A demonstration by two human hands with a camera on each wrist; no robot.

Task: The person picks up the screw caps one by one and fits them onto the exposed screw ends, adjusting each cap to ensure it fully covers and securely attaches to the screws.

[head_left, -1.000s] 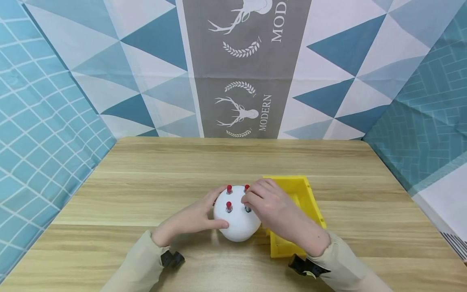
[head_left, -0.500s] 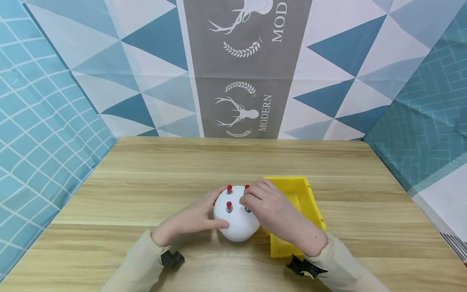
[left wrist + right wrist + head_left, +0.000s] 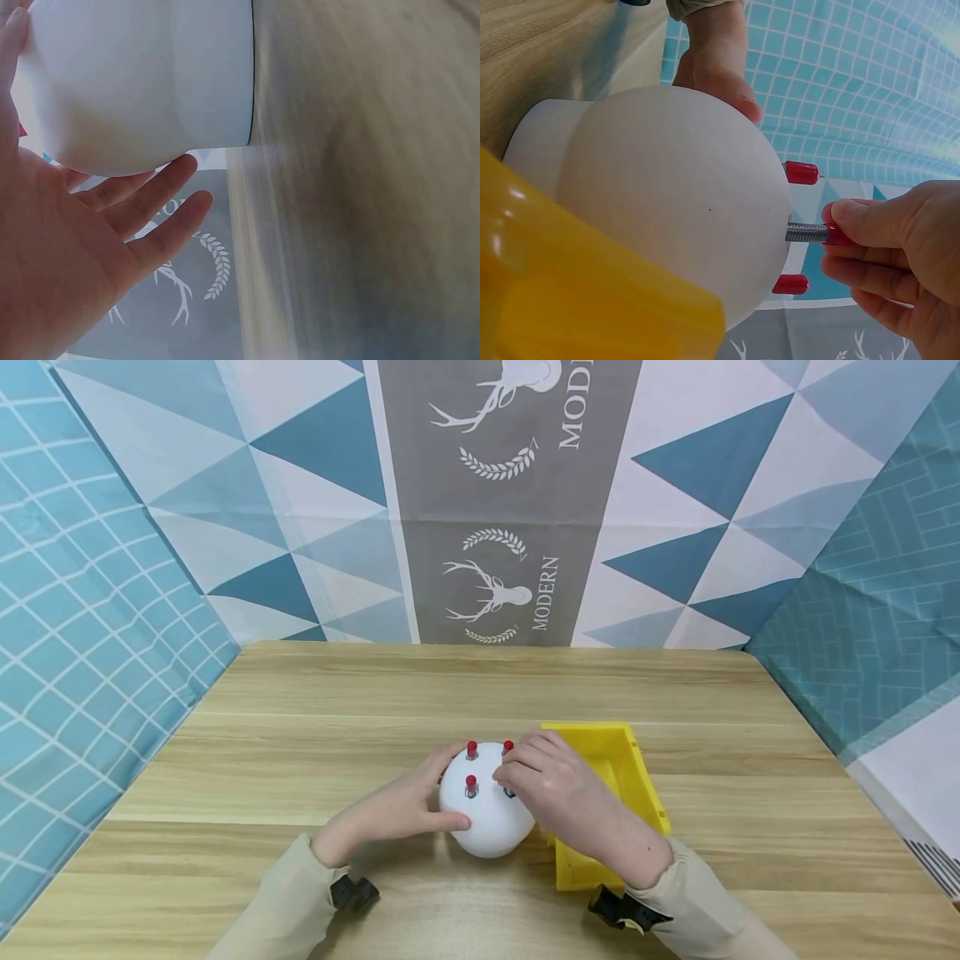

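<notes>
A white dome [image 3: 489, 827] with a rounded top stands on the wooden table, red-capped screws [image 3: 471, 783] rising from its top. My left hand [image 3: 397, 802] holds its left side, thumb on the near face and fingers round the far side; the left wrist view shows those fingers [image 3: 161, 199] against the wall of the dome. With thumb and fingertips, my right hand [image 3: 558, 793] pinches the red cap of another screw [image 3: 808, 232]. In the right wrist view its threaded metal shank shows between the dome and my fingers, flanked by two other red caps [image 3: 801, 172].
A yellow plastic bin [image 3: 652, 789] stands directly right of the dome, partly beneath my right forearm. The wooden table [image 3: 300, 718] reaches back to a patterned cloth backdrop [image 3: 495, 552]. Black wrist cameras [image 3: 354, 893] are strapped to both sleeves.
The right hand and wrist have shifted very slightly left while pinching the screw's cap. The left hand and the dome have stayed in place.
</notes>
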